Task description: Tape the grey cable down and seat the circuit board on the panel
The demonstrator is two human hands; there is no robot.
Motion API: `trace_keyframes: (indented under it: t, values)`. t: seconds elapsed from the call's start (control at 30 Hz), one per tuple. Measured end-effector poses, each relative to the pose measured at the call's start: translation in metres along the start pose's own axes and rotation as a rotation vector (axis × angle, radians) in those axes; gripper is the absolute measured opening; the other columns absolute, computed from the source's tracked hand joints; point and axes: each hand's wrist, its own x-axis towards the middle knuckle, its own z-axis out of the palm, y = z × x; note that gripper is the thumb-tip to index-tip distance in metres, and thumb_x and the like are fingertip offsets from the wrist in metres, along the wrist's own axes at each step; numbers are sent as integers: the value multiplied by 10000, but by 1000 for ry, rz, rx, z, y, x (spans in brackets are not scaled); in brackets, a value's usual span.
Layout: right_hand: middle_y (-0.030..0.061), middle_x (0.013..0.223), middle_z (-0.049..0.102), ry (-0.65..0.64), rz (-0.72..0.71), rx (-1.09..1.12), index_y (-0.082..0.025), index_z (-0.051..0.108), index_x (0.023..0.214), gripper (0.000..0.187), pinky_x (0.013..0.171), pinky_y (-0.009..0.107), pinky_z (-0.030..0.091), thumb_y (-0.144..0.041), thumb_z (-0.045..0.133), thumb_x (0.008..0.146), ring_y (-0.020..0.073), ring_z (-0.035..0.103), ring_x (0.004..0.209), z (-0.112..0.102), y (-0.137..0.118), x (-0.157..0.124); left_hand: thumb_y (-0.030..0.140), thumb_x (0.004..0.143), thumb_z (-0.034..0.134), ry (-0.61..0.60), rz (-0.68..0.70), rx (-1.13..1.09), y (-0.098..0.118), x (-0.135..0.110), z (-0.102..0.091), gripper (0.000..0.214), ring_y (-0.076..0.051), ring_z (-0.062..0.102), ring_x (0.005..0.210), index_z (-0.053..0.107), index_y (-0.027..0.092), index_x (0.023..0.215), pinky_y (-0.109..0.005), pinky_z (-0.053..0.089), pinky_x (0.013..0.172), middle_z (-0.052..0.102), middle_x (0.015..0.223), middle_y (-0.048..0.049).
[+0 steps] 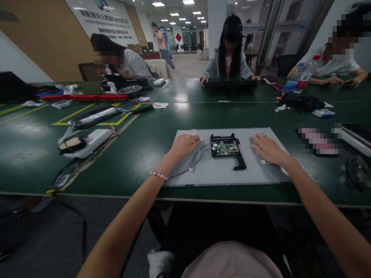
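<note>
A grey panel (220,173) lies flat on the green table in front of me. In its middle sits a black bracket with a green circuit board (225,147). My left hand (183,146) rests on the panel's left part with fingers curled around a thin white item that I cannot name; grey cables (194,162) run from it toward the board. My right hand (268,148) lies flat on the panel's right part, fingers spread, holding nothing.
Three people sit around the green table (150,131). White and black devices (87,143) and cables lie at the left. Water bottles (301,77), a black bundle (301,102) and a dark flat device (356,135) lie at the right. A black keyboard-like unit (230,83) sits opposite.
</note>
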Motion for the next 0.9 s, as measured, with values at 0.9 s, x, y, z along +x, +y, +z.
trace_keyframes:
  t: [0.9]
  values:
    - [112,1610,259,-161,-409,371,-287,109,1581,1046,1165,545,289,-547,709,764,339,298,1447,-32,-69,34,252,914,492,-48,-90,-34,-13,-7,-9,498,-241,629,1160,520,175,1406,-332,458,1020,664,1276,-77]
